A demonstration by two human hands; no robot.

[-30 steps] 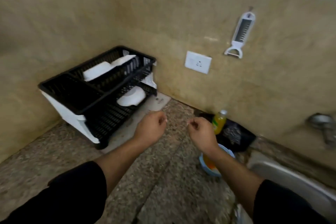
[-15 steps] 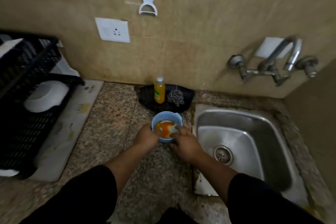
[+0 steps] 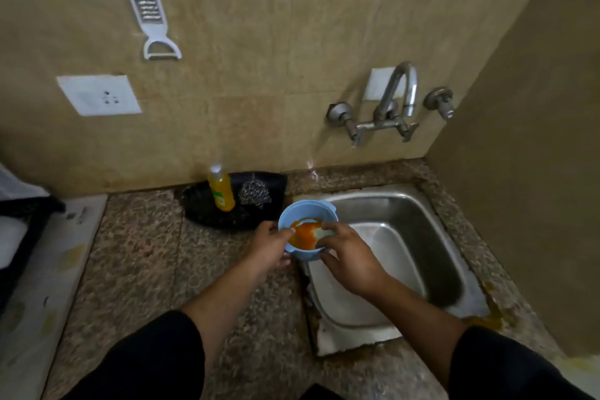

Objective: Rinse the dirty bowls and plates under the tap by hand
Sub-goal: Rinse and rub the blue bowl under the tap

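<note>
A light blue bowl [image 3: 303,214] smeared inside with orange sauce is held just above the left rim of the steel sink [image 3: 422,237]. My left hand [image 3: 269,245] grips its near-left rim, thumb inside. My right hand [image 3: 347,253] holds the near-right rim with its fingers over the edge. A white piece lies in the bowl beside the sauce. The wall tap [image 3: 404,91] hangs above the far side of the sink with no water running.
A yellow soap bottle [image 3: 221,188] and a steel scrubber [image 3: 255,193] sit on a black tray [image 3: 201,208] against the wall, left of the sink. The black dish rack [image 3: 19,221] stands at the far left. A grater [image 3: 143,3] and a socket [image 3: 99,95] are on the wall.
The view has swung from the dish rack to the sink. Both hands took hold of the blue bowl and carried it rightward to the sink's left edge.
</note>
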